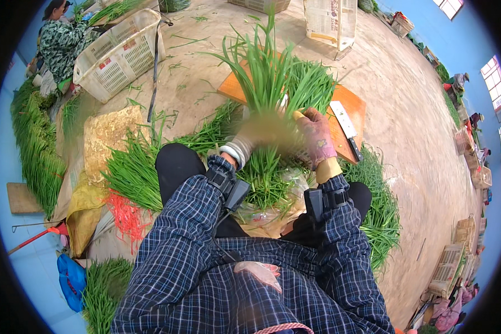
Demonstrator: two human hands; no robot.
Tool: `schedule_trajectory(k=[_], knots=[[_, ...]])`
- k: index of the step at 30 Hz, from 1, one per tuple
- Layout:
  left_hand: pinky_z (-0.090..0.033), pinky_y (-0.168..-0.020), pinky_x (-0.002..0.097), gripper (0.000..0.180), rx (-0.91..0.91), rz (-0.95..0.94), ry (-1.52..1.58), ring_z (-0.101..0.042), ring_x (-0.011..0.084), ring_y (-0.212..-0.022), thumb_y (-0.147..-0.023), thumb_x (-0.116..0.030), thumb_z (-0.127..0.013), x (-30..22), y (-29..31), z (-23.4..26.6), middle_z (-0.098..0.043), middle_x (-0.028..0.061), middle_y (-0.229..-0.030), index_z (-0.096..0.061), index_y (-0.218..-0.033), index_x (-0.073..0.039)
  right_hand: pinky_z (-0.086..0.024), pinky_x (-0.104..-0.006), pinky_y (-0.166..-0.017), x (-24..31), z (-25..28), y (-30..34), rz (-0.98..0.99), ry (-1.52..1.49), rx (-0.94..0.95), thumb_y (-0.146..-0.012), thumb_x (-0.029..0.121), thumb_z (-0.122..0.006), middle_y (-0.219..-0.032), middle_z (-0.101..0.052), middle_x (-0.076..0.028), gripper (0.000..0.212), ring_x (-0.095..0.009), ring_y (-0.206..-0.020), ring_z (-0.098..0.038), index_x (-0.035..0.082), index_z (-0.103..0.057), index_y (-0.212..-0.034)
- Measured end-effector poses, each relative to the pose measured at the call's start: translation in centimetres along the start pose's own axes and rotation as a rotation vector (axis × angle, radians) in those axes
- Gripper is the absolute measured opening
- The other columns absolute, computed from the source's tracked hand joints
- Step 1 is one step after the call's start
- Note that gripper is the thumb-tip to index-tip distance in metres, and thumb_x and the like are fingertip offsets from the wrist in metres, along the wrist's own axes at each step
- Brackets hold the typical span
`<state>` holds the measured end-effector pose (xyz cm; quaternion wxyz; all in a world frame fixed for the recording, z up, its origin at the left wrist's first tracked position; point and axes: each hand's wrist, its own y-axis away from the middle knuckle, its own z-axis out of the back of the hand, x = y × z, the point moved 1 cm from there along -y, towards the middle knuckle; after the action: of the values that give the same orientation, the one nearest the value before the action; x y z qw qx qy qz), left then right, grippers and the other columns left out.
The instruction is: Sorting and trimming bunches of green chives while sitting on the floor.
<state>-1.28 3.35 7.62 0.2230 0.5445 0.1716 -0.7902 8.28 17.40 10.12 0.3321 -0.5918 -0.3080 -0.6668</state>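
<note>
A bunch of green chives (259, 80) stands upright in front of me, its leaves fanning out at the top. My left hand (242, 146), in a whitish glove, is closed around its lower part; a brown blur hides most of the fingers. Close by on the right, my right hand (318, 136), in a pink and yellow glove, has its fingers curled in beside the stalks; what they pinch is hidden. Behind both hands lies an orange wooden board (353, 106), carrying more chives (312, 83) and a cleaver (346, 127) with a black handle.
Loose chives (133, 170) are heaped to my left, with red ties (129, 214) beside them. Another heap (381, 211) spreads at my right knee. A white plastic crate (119, 55) stands far left, near a person in patterned clothes (64, 47). Another crate (331, 25) stands beyond the board.
</note>
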Motion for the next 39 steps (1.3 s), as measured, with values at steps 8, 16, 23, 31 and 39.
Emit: schedule_trajectory(k=[8, 16, 23, 31, 39], knots=[[-0.049, -0.072, 0.0307, 0.041, -0.104, -0.084, 0.098, -0.057, 0.0141, -0.078, -0.065, -0.012, -0.078, 2.6, -0.3, -1.3, -0.065, 0.0030, -0.091, -0.063, -0.102, -0.001, -0.044, -0.0195, -0.057, -5.1, 2.7, -0.7, 0.101, -0.202, 0.168, -0.088, 0.020, -0.060, -0.075, -0.059, 0.000, 0.018, -0.008, -0.062, -0.053, 0.003, -0.059, -0.092], [-0.048, -0.076, 0.0312, 0.050, 0.047, 0.030, 0.447, -0.057, 0.0138, -0.082, -0.065, -0.013, -0.080, 6.0, 0.1, -1.4, -0.064, 0.0033, -0.097, -0.060, -0.109, -0.001, -0.036, -0.0170, -0.048, 7.8, 2.7, -2.7, 0.182, -0.305, 0.064, -0.089, 0.019, -0.057, -0.071, -0.061, 0.001, 0.014, -0.005, -0.055, -0.049, 0.006, -0.061, -0.094], [-0.048, -0.084, 0.0318, 0.069, -0.008, 0.145, 0.317, -0.059, 0.0183, -0.091, -0.061, -0.017, -0.084, 5.3, 0.6, -2.3, -0.064, 0.0103, -0.105, -0.052, -0.119, 0.004, -0.034, -0.0213, -0.041, 9.5, 1.7, -8.9, -0.123, -0.004, -0.086, -0.086, 0.018, -0.058, -0.061, -0.056, 0.001, 0.011, -0.008, -0.046, -0.047, 0.008, -0.060, -0.090], [-0.047, -0.085, 0.0311, 0.064, -0.010, 0.085, 0.273, -0.059, 0.0177, -0.091, -0.063, -0.016, -0.082, 6.9, 0.0, -2.0, -0.064, 0.0091, -0.104, -0.054, -0.116, 0.003, -0.044, -0.0248, -0.046, 4.8, 2.5, -9.9, -0.129, 0.044, 0.263, -0.091, 0.021, -0.053, -0.064, -0.057, -0.004, 0.015, -0.014, -0.050, -0.054, 0.009, -0.061, -0.098], [-0.047, -0.086, 0.0317, 0.064, -0.075, 0.130, 0.298, -0.059, 0.0185, -0.092, -0.062, -0.015, -0.082, 7.7, 0.3, -1.6, -0.063, 0.0093, -0.105, -0.054, -0.116, 0.003, -0.047, -0.0385, -0.082, 1.7, -0.1, -8.0, 0.156, 0.471, -0.332, -0.078, 0.019, -0.064, -0.105, -0.063, -0.024, 0.044, -0.036, -0.097, -0.061, 0.000, -0.054, -0.117]])
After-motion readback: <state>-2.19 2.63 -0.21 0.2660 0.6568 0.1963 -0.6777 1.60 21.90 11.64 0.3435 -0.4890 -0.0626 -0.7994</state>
